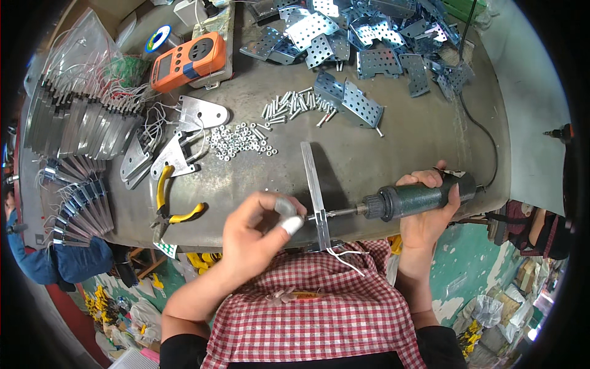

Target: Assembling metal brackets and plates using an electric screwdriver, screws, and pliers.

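Screwdriver, powered and dark green (424,198), lay in the right hand (433,200), whose fingers and thumb were wrapped round its body. Its bit met a slim metal strip (314,184) at the table's near edge; white wires (347,258) trailed from the strip's lower end. The left hand (264,224) was curled nearly closed on the strip's other side, thumb and forefinger near the bit's line; whether they pinched a small fastener could not be told. Clear plastic bags (83,46) lay at the upper left, above a row of wired strips (80,120); their contents were unclear. Nuts (236,141) and screws (298,104) were heaped loose on the table (418,144).
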A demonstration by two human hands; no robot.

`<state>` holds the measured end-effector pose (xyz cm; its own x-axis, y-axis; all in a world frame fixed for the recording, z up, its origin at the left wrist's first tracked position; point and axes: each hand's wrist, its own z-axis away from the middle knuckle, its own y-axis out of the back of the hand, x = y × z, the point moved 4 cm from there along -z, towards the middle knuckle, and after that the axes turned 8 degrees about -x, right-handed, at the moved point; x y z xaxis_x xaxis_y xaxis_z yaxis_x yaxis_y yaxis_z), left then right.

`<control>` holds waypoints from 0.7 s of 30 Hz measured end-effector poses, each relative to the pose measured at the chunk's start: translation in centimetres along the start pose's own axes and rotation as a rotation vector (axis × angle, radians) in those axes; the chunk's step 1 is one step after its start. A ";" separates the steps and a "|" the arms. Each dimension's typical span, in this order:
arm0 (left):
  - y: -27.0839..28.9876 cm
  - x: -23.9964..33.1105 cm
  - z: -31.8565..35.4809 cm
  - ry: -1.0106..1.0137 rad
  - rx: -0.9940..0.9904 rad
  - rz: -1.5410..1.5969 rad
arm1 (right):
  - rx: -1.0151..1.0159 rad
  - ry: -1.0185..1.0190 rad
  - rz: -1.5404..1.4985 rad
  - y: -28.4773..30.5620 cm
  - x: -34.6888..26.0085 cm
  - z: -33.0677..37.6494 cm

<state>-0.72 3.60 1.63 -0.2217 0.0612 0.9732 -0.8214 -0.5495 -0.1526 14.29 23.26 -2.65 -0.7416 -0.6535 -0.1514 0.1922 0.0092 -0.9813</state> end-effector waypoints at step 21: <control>-0.8 2.0 -2.2 0.135 -0.428 -0.707 | -0.026 0.010 0.021 -1.1 0.2 0.0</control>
<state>-1.67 5.98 3.30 0.3822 0.3867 0.8392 -0.9130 0.0181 0.4075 13.90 23.15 -1.60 -0.7443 -0.6451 -0.1729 0.1912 0.0422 -0.9806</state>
